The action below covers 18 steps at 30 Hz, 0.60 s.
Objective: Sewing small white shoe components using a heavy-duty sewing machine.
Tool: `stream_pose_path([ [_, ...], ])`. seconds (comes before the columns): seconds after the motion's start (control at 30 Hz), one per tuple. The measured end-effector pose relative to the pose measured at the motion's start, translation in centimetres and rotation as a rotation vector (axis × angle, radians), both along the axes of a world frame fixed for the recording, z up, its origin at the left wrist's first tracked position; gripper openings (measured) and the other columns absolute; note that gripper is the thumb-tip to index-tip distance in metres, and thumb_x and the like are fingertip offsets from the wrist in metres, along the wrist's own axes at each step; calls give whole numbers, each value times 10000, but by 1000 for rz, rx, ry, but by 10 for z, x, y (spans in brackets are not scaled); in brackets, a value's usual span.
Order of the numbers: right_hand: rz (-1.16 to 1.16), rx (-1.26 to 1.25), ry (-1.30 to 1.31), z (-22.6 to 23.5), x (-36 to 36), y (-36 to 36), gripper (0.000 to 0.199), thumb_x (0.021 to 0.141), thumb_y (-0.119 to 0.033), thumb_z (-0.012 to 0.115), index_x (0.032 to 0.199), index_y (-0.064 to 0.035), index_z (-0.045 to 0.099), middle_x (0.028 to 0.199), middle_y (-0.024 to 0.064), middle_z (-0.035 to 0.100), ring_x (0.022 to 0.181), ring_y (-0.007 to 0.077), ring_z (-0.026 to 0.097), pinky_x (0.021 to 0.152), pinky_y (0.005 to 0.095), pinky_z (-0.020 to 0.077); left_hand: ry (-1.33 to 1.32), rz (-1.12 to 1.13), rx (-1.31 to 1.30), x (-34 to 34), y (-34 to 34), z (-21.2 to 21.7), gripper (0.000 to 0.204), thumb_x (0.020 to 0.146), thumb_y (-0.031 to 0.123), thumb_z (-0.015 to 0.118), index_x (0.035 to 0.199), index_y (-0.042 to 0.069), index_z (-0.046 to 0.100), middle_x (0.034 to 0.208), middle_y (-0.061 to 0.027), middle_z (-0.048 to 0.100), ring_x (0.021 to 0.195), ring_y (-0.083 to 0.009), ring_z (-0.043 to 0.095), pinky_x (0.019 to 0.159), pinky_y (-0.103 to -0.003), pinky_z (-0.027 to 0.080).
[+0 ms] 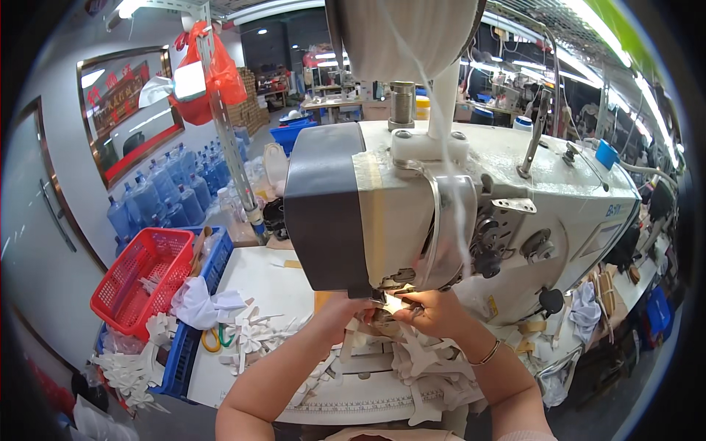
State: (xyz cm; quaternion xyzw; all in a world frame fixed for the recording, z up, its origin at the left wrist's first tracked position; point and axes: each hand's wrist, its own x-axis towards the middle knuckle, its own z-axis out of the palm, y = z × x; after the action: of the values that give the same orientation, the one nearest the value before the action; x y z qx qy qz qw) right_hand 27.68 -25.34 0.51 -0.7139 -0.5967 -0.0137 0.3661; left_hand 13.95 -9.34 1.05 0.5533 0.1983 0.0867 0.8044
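Observation:
A large white sewing machine (pixel 412 220) with a dark grey end cover stands in front of me. Under its head, a small white cut piece (pixel 393 303) lies in the light by the needle area. My right hand (pixel 428 312) pinches this piece from the right, thumb and fingers closed at its edge. From the left, my left hand (pixel 343 312) comes up to the same piece with bent, closed fingers, partly hidden by the machine head. More flat white cut pieces (pixel 423 360) hang in a pile below my right hand. Another heap of white pieces (pixel 254 338) lies left of my left forearm.
On the left, a red plastic basket (pixel 132 309) sits over a blue crate (pixel 180 367). Scissors with yellow and green handles (pixel 213 338) lie on the white table (pixel 246 275). A thread cone (pixel 404 37) hangs above the machine. Blue water bottles (pixel 165 191) stand by the wall.

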Motion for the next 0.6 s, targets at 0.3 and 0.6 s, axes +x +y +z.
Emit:
stream_pose_path([
  [0.3, 64, 177, -180, 2, -1, 3, 383, 778, -391, 670, 986, -72, 695, 615, 71, 616, 547, 244, 591, 534, 333, 452, -15, 8, 26, 1, 0, -1, 46, 773, 23, 578, 811, 46, 568, 711, -40, 549, 641, -131, 527, 559, -277, 414],
  [0.6, 48, 3, -64, 4, -5, -4, 450, 787, -391, 655, 1134, -105, 638, 751, 112, 633, 650, 262, 607, 598, 325, 475, -26, -47, 25, 1, 7, -6, 69, 757, 12, 573, 811, 53, 583, 712, -34, 556, 655, -136, 534, 584, -289, 432],
])
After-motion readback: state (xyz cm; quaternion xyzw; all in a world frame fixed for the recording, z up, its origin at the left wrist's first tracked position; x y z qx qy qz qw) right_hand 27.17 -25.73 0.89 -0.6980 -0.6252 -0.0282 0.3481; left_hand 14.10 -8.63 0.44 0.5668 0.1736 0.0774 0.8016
